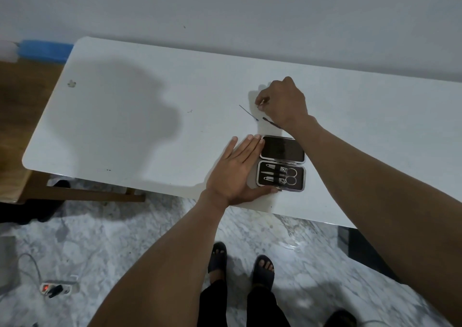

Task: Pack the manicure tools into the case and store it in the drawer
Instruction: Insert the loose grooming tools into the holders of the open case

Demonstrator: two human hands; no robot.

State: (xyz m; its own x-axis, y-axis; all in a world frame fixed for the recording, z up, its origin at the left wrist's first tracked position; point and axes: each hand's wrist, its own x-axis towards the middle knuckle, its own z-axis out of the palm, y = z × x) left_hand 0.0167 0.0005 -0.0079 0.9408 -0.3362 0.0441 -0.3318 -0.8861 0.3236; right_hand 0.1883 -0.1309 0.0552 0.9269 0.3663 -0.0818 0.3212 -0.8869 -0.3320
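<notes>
A black manicure case (281,162) with a metal rim lies open near the white table's (125,126) front edge. Its lower half holds clippers and small scissors (291,176). My left hand (235,172) lies flat with fingers spread, pressed against the case's left side. Beyond the case, my right hand (285,101) pinches a thin metal tool (263,102) at the table surface. Two more thin tools lie loose there: a slim pick (248,112) to the left and a dark-tipped one (271,122) partly under my right wrist.
The table stands against a pale wall. Past its left end are a wooden surface (22,94) and a blue object (45,50). On the marble floor lie a power strip (58,288) with a cable, and my feet in sandals (240,264).
</notes>
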